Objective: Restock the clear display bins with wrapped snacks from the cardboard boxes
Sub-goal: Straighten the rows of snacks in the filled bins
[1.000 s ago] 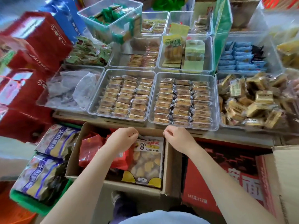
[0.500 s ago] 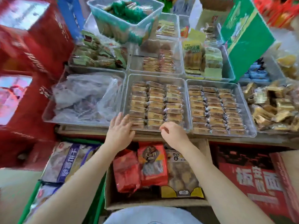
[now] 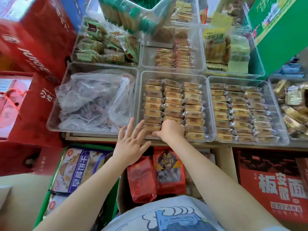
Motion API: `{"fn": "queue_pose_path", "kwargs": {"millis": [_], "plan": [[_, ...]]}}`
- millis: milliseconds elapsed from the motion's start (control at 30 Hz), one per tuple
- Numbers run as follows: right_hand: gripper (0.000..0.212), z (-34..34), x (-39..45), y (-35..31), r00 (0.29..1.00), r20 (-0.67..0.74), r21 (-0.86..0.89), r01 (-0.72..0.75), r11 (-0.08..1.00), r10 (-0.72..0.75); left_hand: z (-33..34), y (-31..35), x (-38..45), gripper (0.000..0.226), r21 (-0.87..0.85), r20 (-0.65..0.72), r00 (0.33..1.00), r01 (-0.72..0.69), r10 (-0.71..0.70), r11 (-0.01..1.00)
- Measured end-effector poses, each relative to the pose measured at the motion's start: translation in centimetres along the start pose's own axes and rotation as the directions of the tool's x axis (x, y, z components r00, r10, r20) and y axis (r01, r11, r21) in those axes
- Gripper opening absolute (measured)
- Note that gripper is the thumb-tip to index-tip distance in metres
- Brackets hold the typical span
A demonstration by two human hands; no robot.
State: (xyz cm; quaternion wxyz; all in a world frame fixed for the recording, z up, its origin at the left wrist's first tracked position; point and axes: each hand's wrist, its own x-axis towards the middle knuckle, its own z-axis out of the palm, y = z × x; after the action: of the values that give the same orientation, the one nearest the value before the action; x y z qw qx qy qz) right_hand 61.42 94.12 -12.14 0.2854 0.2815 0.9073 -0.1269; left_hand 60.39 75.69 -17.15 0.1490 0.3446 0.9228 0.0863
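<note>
A clear display bin (image 3: 173, 74) in the middle of the front row holds three neat columns of gold wrapped snacks (image 3: 173, 97). My right hand (image 3: 171, 130) grips this bin's front rim, thumb outside the wall and fingers curled over the front row of snacks. My left hand (image 3: 131, 147) is spread flat, its fingertips at the bin's front left corner. Below the shelf edge, an open cardboard box (image 3: 223, 157) holds red snack bags (image 3: 168, 170).
A bin with a crumpled plastic bag (image 3: 96, 97) sits to the left, another full snack bin (image 3: 246, 114) to the right. More bins stand behind. Red cartons (image 3: 38, 47) crowd the left, a green box (image 3: 275, 30) leans at the back right. Biscuit bags (image 3: 80, 170) lie at the lower left.
Both hands rose from the cardboard box to the middle bin's front edge. My left hand opened flat; my right hand closed over the rim. The view shifted left and closer.
</note>
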Motion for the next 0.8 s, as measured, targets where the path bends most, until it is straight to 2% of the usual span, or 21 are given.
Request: {"fn": "queue_pose_path", "kwargs": {"millis": [133,233,333,400,467,567,633,700,800], "plan": [[0.034,0.0,1.2,1.4,0.989,0.133,0.156,0.047,0.987,-0.068,0.3,-0.1,0.2,0.073,0.011,-0.023,1.000,0.000,0.000,1.000],[0.017,0.0,1.2,3.4,0.979,0.127,0.378,0.104,0.920,-0.163,-0.3,-0.1,0.1,0.076,-0.017,0.001,1.000,0.013,-0.013,1.000],[0.018,-0.3,0.7,4.4,0.973,0.107,0.515,0.122,0.849,-0.205,-1.8,0.1,0.1,0.076,-0.111,0.036,0.998,0.047,-0.043,0.993],[0.018,-0.4,0.8,4.0,0.972,0.112,0.500,0.124,0.857,-0.205,-2.7,0.3,0.1,0.071,-0.130,0.049,0.998,0.034,-0.027,0.991],[0.018,-0.1,1.1,3.1,0.978,0.108,0.398,0.122,0.909,-0.178,-3.2,0.4,0.1,0.071,-0.083,0.082,0.997,0.015,-0.008,0.996],[0.024,0.2,1.4,1.5,0.993,0.060,0.184,0.086,0.979,-0.098,-4.1,0.9,0.7,0.085,0.019,0.128,0.991,0.032,-0.034,0.999],[0.025,-0.1,1.6,1.1,0.994,0.078,0.109,0.070,0.991,-0.079,-4.7,1.1,1.4,0.091,0.049,0.155,0.987,0.036,-0.043,0.998],[0.027,-0.5,1.3,1.5,0.991,0.072,0.103,0.107,0.989,-0.114,-5.1,1.1,1.7,0.089,0.037,0.147,0.989,0.028,-0.033,0.999],[0.023,-0.6,0.8,2.5,0.974,-0.145,0.248,0.205,0.947,-0.173,-5.4,0.7,2.1,0.060,-0.074,-0.024,0.999,0.026,-0.028,0.997]]}}
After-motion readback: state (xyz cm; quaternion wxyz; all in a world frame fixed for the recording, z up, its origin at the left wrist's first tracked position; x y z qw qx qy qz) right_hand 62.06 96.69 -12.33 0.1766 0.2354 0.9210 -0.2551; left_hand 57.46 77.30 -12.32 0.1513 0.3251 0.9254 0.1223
